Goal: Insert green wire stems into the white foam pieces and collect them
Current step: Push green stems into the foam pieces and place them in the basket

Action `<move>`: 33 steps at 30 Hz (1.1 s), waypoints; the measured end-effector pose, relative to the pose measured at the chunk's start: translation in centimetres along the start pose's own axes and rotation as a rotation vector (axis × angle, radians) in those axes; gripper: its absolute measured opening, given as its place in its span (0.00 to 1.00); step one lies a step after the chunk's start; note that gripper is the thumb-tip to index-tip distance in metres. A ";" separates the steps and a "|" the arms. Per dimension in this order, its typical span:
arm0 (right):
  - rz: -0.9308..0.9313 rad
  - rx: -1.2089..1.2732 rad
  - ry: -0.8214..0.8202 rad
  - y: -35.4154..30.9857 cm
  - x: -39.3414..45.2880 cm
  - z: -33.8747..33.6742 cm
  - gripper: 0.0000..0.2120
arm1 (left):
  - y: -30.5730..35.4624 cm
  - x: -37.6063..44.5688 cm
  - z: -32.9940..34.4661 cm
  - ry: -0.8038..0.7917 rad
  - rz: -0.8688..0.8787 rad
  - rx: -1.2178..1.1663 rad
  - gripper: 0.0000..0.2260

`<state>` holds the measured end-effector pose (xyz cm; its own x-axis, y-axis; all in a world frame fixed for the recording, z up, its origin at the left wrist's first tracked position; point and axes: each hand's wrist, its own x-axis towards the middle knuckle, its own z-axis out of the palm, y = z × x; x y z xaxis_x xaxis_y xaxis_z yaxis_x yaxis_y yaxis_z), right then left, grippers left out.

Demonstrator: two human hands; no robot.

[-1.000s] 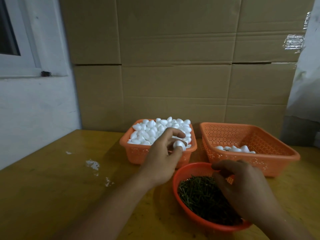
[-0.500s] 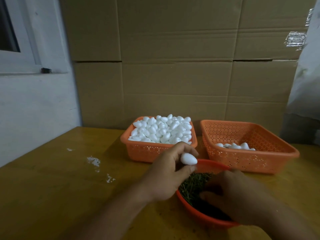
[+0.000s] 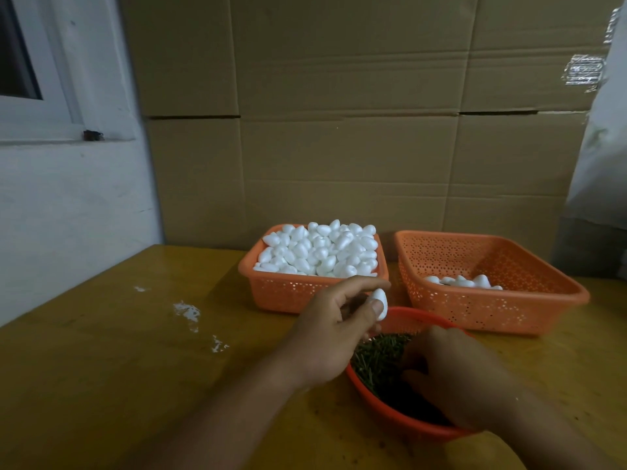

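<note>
Left hand point(image 3: 334, 329) is up over the near rim of the round red basket point(image 3: 390, 407), grip pinched on a single white foam piece point(image 3: 380, 303) between thumb and fingertips. Right hand point(image 3: 454, 374) is down inside that basket, fingers buried among the green wire stems point(image 3: 380, 356); whether its grip has caught one, I cannot tell. Behind, on the yellow surface point(image 3: 135, 351), the left orange basket point(image 3: 288, 291) is heaped with foam pieces point(image 3: 322, 251), and the right orange basket point(image 3: 492, 310) holds just a few pieces point(image 3: 464, 282).

Wood table point(image 3: 101, 385) w/ three baskets point(image 3: 288, 293)
</note>
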<state>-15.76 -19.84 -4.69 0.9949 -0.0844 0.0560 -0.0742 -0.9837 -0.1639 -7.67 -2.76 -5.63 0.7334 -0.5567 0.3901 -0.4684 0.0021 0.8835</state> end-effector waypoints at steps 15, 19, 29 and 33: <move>-0.119 0.420 0.433 0.5 -1.1 -1.5 0.04 | 1.4 0.0 -0.3 -0.031 -0.324 -0.576 0.12; -0.168 0.673 0.504 0.0 -1.3 -1.7 0.04 | 1.6 -0.1 -0.2 -0.034 -0.362 -0.590 0.11; -0.274 1.131 0.576 -1.5 -1.4 -0.8 0.08 | 1.6 -0.2 -0.2 -0.027 -0.421 -0.608 0.12; -0.246 1.124 0.587 -1.5 -1.3 -0.7 0.03 | 1.7 -0.3 0.0 -0.015 -0.445 -0.636 0.12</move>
<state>-17.03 -18.37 -3.86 0.7738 -0.2602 0.5775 0.4887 -0.3348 -0.8057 -8.66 -2.55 -4.23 0.7776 -0.6277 -0.0358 0.2447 0.2496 0.9369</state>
